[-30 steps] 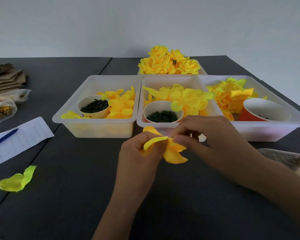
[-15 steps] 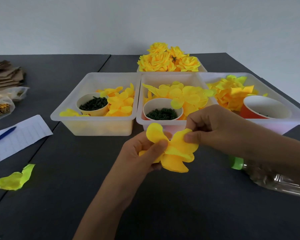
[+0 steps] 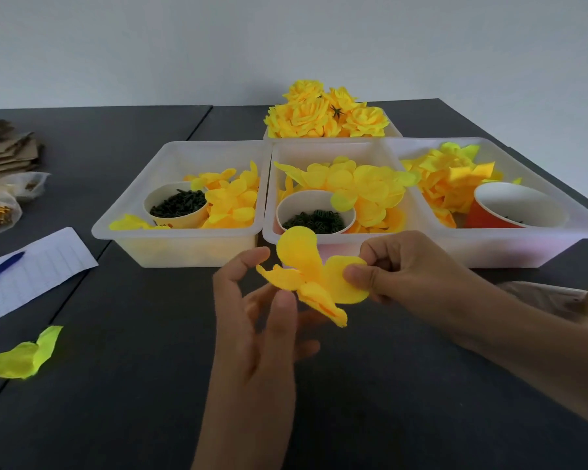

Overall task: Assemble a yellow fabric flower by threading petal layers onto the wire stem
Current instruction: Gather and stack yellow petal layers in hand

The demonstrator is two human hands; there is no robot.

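A yellow fabric petal layer (image 3: 306,276) is held above the dark table (image 3: 116,385), just in front of the middle bin. My right hand (image 3: 411,273) pinches its right petal between thumb and forefinger. My left hand (image 3: 262,320) is below and to the left of the layer with its fingers spread and relaxed. Its thumb tip touches the layer near the centre, and the forefinger stands free above the left petal. No wire stem shows; the layer's underside is hidden by my fingers.
Three clear bins hold loose yellow petals and cups of dark green parts: left bin (image 3: 184,239), middle bin (image 3: 340,242), right bin (image 3: 510,245). Finished yellow flowers (image 3: 323,113) fill a bin behind. A loose lime petal (image 3: 24,357), lined paper (image 3: 38,269) and a blue pen (image 3: 0,269) lie at the left.
My left hand has let go of the petal layer and spread its fingers. The right hand keeps its pinch, and the layer has unfolded and flattened out.
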